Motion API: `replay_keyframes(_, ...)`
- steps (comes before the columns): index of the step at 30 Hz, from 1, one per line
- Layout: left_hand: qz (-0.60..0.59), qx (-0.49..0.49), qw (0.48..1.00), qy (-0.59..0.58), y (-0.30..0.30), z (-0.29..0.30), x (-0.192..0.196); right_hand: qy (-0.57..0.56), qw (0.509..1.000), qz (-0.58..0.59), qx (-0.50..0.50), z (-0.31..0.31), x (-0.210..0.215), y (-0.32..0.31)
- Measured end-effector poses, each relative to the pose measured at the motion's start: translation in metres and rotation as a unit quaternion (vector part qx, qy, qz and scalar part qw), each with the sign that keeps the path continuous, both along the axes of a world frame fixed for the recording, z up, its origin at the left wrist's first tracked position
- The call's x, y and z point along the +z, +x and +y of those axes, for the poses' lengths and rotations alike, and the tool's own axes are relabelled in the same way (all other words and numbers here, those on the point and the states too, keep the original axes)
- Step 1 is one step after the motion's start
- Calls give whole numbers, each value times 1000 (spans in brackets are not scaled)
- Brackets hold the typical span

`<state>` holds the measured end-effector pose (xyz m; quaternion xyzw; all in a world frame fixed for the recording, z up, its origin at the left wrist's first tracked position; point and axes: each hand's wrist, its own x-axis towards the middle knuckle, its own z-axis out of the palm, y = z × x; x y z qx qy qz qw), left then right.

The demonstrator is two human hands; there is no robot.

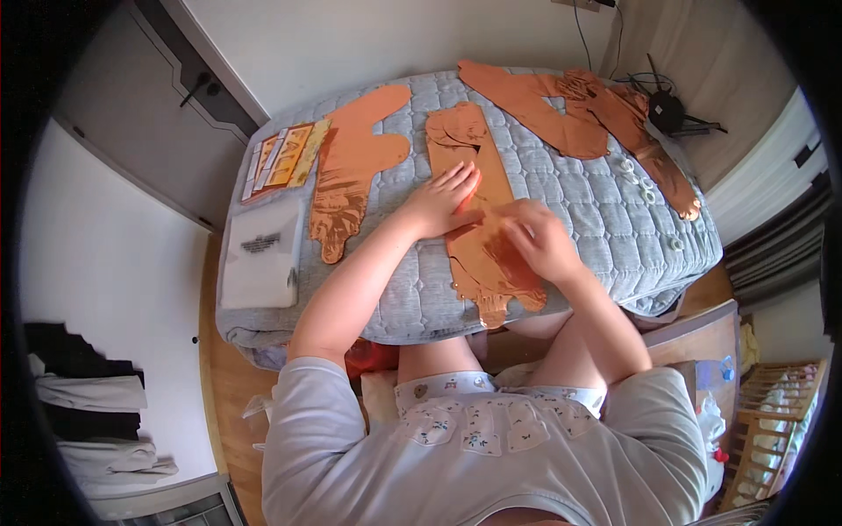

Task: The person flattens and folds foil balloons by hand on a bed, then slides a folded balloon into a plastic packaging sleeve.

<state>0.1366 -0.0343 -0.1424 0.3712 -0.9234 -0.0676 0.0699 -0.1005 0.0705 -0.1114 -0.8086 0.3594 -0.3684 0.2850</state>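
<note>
A flat, folded copper-coloured foil balloon (485, 162) lies lengthwise on the bed in front of me. My left hand (445, 203) rests flat on its left side, fingers stretched out toward the far end. Over the balloon's right edge is my right hand (542, 241), its fingers bent and blurred, so whether they pinch the foil does not show. To the left lies another uninflated foil balloon (358, 145), its near end crinkled. Further copper foil balloons (544, 110) spread across the far right, one reaching toward the right edge.
The bed has a grey quilted mattress (412, 289). Printed packets (285, 158) and a clear plastic bag (261, 256) lie at its left. Small white rolls (647, 191) sit on the right side. A black device with antennas (667, 112) stands at the back right corner.
</note>
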Motion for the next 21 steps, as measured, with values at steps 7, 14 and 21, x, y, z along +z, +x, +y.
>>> replay_keyframes(7,0,-9,1000,-16,0,-3,-1,-96,951,145,-255,47,-16,-32)
replay_keyframes(14,13,-3,999,-47,-3,-2,-4,-81,985,119,-95,38,-6,-42)
replay_keyframes(21,11,-3,998,-59,-2,-2,-6,-60,992,90,-62,32,20,-7)
